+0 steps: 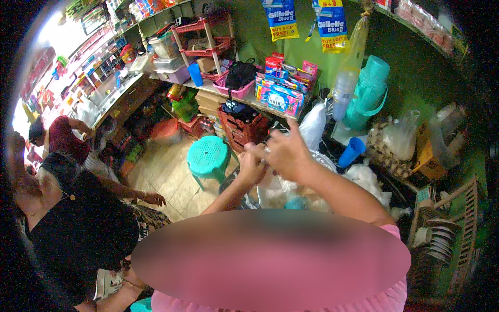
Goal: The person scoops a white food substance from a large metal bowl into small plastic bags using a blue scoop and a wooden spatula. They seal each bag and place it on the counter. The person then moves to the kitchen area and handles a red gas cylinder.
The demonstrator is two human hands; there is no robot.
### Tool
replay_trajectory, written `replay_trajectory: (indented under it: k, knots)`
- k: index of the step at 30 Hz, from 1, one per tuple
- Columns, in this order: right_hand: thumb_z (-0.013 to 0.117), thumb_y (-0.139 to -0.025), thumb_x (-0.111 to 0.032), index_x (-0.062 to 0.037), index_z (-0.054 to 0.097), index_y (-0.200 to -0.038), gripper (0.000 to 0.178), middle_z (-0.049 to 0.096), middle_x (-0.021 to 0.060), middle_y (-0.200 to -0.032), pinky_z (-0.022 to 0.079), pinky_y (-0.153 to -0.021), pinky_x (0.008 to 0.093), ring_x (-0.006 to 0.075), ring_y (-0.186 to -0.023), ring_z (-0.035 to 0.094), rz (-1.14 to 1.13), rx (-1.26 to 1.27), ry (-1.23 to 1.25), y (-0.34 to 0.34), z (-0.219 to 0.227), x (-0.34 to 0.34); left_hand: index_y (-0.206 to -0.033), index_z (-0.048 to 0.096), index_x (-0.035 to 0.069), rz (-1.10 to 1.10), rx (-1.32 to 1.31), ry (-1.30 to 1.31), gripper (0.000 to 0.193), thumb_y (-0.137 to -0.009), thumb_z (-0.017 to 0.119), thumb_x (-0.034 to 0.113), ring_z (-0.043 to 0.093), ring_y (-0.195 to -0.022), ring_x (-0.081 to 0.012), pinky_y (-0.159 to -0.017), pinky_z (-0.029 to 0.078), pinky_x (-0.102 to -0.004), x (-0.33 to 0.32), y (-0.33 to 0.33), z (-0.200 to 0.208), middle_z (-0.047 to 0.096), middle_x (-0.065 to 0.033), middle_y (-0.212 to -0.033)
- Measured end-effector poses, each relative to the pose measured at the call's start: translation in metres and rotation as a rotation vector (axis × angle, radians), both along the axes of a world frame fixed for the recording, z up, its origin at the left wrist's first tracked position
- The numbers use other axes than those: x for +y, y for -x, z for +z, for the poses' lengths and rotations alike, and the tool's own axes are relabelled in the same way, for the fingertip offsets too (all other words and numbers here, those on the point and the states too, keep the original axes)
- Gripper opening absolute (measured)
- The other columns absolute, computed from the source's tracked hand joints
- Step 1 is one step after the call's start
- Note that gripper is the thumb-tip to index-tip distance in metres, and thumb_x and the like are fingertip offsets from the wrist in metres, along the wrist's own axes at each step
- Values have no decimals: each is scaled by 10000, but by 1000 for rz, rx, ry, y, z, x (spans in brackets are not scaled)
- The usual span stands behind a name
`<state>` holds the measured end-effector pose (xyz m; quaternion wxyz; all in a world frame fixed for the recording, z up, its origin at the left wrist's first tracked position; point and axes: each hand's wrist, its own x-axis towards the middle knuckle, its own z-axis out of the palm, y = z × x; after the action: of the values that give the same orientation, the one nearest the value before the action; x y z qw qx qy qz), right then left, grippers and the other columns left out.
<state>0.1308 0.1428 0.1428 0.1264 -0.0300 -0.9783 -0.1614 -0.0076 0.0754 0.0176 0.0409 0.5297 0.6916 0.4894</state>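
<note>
My left hand (251,167) is closed, its fingertips bunched against my right hand. My right hand (289,152) meets it with thumb and lower fingers pinched together, while one finger points up. What lies between the fingers is small and blurred. Just under the hands is a pale, see-through patch that looks like thin plastic (268,181). Below them stands a white tub (264,196) with pale contents and a teal item (295,203) inside, partly hidden by my right forearm. A white plastic bag (313,127) stands behind the tub.
A green stool (209,156) and a red crate (241,130) stand ahead. Sachet packs (280,93) line the shelf. To the right are a blue cup (352,152), teal buckets (370,93) and a dish rack (442,236). At left, a person in black (78,223) is close by; another stands beyond.
</note>
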Motion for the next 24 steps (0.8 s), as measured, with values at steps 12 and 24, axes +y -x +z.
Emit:
replay_trajectory:
  k: [12,24]
  knots:
    - [547,-836,-433,-158,659,-867,298,641,66,-874,387,-741,474,254,-957,554,50,-279,359,-35,-49,60,-1030,561,177,-330,360,485,399,-701,701,355,599,-916,-282,-805,352,-453,-29,8,66,657,-37,-857]
    - [567,-882,-254,-32,572,-1053,280,622,75,-950,463,-803,349,205,-826,587,628,430,2337,-24,-27,20,-902,514,78,72,462,-558,322,-635,592,-82,622,-787,-300,-726,484,-369,20,-2,169,609,-111,-802]
